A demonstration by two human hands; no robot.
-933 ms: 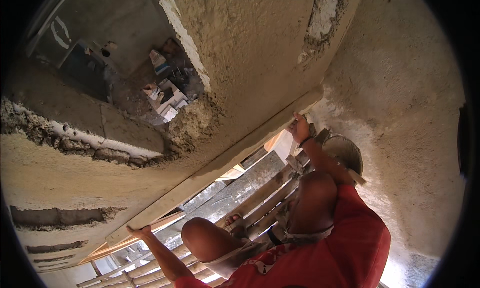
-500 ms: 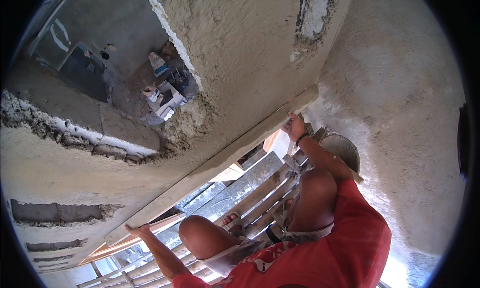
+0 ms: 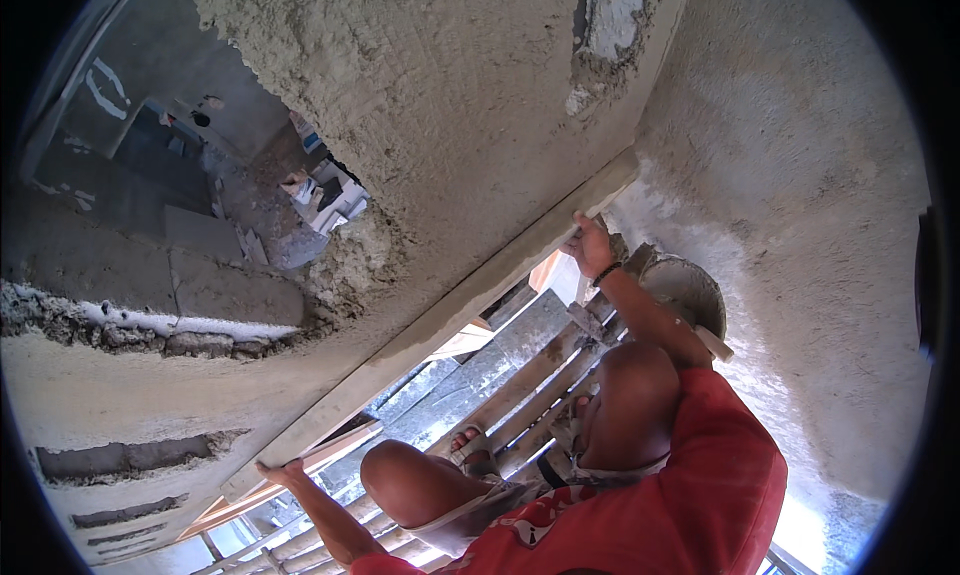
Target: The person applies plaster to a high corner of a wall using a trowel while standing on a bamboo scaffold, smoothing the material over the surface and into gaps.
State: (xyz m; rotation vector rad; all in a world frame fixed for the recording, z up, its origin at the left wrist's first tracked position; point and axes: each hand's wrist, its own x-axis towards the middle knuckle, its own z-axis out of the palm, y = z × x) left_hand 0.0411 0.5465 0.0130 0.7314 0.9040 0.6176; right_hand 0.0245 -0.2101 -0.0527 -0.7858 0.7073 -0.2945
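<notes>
A long, pale, mortar-smeared straightedge board lies diagonally along the plastered wall. My left hand is closed on its lower left end. Near the upper right end, my right hand grips the board's edge, a dark bracelet at the wrist. Just behind my right forearm sits a round, cement-stained bucket with a small piece of wood beside it. My bare knees, sandalled feet and red sleeve show below the board.
My feet rest on a platform of wooden poles with gaps, over grey planks. A rough-edged opening shows a room with rubble and pale blocks below. Recessed slots cut the wall at left; a curved plastered surface rises at right.
The view has shifted and turned slightly, so the opening and upper recess sit further left. Both hands keep hold of the board, whose upper end appears a little higher.
</notes>
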